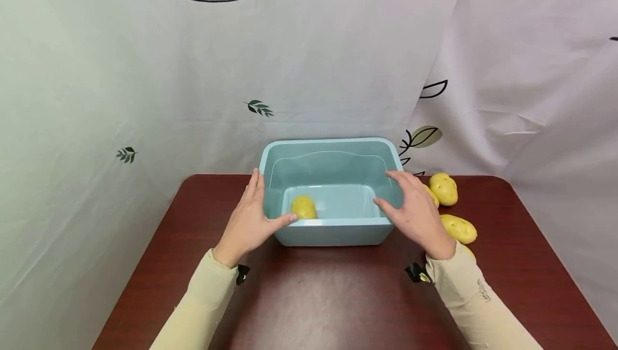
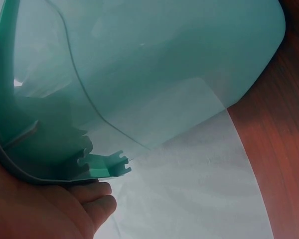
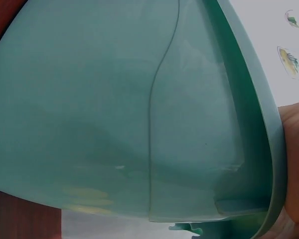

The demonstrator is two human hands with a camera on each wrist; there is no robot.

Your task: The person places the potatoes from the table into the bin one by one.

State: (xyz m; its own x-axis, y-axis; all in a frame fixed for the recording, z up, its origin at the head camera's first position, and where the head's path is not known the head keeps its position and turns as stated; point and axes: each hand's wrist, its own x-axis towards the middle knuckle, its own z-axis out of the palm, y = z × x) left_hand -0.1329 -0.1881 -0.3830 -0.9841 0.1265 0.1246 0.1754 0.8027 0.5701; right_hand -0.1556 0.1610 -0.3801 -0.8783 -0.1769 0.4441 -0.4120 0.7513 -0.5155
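A light blue plastic bin [image 1: 333,234] stands on the table with one yellow potato [image 1: 303,207] inside, at the front left of its floor. My left hand [image 1: 248,226] is at the bin's front left corner, fingers extended along the left side and thumb stretched out over the front rim. At the front right corner is my right hand [image 1: 415,210], thumb and fingers spread apart over the rim. Both wrist views show the bin's outer wall [image 2: 154,59] close up, with each hand beside the rim. Parts of the fingers are hidden there by the rim.
Several more potatoes lie right of the bin, among them a rounded potato [image 1: 443,189] and a longer potato [image 1: 460,229]; my right hand and sleeve partly cover others. Behind the dark red table [image 1: 309,296] hangs a white patterned cloth [image 1: 338,60], close to the bin's back.
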